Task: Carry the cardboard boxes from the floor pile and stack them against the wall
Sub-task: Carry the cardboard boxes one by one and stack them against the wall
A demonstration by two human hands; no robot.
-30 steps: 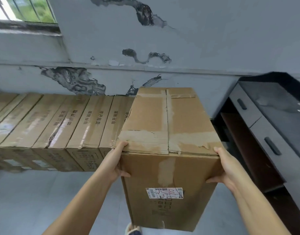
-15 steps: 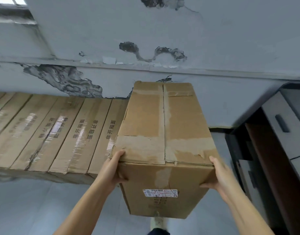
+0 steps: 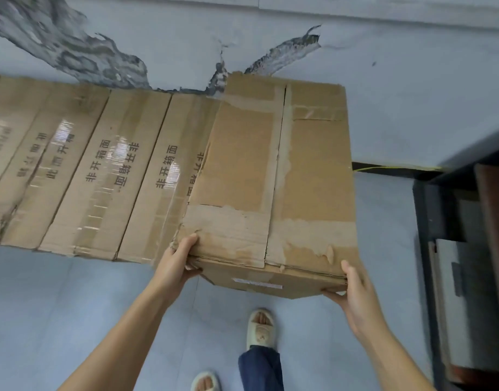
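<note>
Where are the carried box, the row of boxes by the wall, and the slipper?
carried box (image 3: 270, 170), head view, middle of its top flaps.
row of boxes (image 3: 101, 176), head view, taped top of one box.
slipper (image 3: 261, 328), head view, its upper strap.

Box (image 3: 273, 176) now lower, nearer wall (image 3: 397, 88)

Carried box (image 3: 276, 176): matt brown cardboard, torn rough tape scars. Stacked boxes (image 3: 101, 170): cardboard, glossy clear tape. Wall (image 3: 412, 88): matt paint, peeling, rough patches. Floor (image 3: 73, 306): smooth tile.

Worn, tape-scarred cardboard box (image 3: 273, 176) held beside the taped row of boxes (image 3: 81, 170) along the wall.
</note>
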